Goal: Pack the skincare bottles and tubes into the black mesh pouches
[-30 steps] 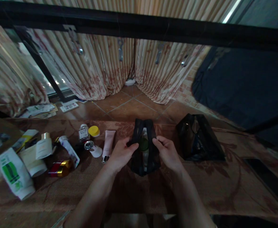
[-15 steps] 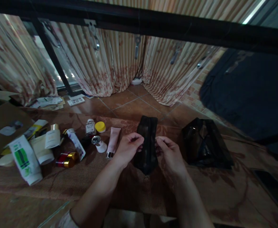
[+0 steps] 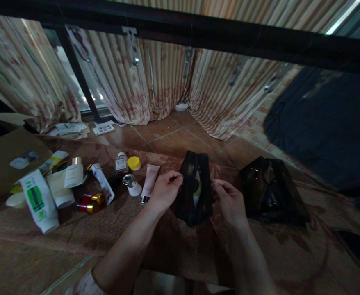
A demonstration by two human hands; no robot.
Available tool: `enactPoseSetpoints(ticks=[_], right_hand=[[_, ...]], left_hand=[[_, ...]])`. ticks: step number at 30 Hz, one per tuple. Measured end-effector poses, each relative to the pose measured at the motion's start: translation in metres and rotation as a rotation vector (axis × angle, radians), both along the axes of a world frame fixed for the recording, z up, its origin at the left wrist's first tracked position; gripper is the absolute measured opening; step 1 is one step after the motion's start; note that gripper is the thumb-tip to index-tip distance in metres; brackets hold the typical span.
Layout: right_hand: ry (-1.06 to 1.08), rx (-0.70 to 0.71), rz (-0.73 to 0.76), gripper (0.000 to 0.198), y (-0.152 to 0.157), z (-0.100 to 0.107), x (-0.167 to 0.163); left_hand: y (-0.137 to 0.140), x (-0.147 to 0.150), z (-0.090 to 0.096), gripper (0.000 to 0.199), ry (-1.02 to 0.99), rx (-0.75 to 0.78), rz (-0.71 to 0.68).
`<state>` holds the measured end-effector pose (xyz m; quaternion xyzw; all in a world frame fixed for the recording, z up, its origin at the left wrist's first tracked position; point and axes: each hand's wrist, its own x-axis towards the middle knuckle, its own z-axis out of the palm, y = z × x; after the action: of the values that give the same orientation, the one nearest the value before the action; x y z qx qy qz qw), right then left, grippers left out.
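Note:
A black mesh pouch (image 3: 185,205) stands on the cloth in front of me, its top spread apart. Through the gap shows a greenish and pale item (image 3: 197,190) whose kind I cannot make out. My left hand (image 3: 167,190) pinches the pouch's left edge between thumb and fingers. On the opposite edge, my right hand (image 3: 231,201) is closed in the same way. A pink squeeze tube (image 3: 151,181) with a silver cap lies just left of my left hand. Beside it sits a white bottle with a silver top (image 3: 132,185).
Left lie a white-and-green tube (image 3: 38,200), a gold-capped bottle (image 3: 74,174), a red-and-gold bottle (image 3: 90,203), a yellow-lidded jar (image 3: 133,163) and a cardboard box (image 3: 10,157). A larger black bag (image 3: 272,190) stands right, near a dark phone (image 3: 356,246). A dark rail crosses above.
The pouch's top has gone from nearly closed to spread apart, so the greenish item inside shows. My hands have moved slightly away from each other. The view has shifted a little left.

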<state>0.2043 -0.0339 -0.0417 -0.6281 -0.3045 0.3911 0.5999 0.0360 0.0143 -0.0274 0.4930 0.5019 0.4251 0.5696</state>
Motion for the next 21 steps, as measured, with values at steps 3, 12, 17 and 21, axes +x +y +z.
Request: enactPoseSetpoints(ticks=[3, 12, 17, 21], right_hand=[[0.022, 0.017, -0.026, 0.031, 0.001, 0.0, 0.0], [0.035, 0.059, -0.021, 0.029, 0.001, 0.0, -0.001], [0.038, 0.055, -0.016, 0.03, -0.001, 0.0, 0.001], [0.007, 0.045, -0.007, 0.03, -0.003, -0.001, 0.008]], left_hand=[[0.001, -0.001, 0.002, 0.01, 0.02, -0.003, 0.023], [0.002, -0.002, -0.008, 0.012, 0.037, 0.012, -0.004], [0.004, -0.005, -0.01, 0.014, 0.116, 0.093, -0.019], [0.007, -0.012, -0.009, 0.016, 0.305, 0.142, -0.105]])
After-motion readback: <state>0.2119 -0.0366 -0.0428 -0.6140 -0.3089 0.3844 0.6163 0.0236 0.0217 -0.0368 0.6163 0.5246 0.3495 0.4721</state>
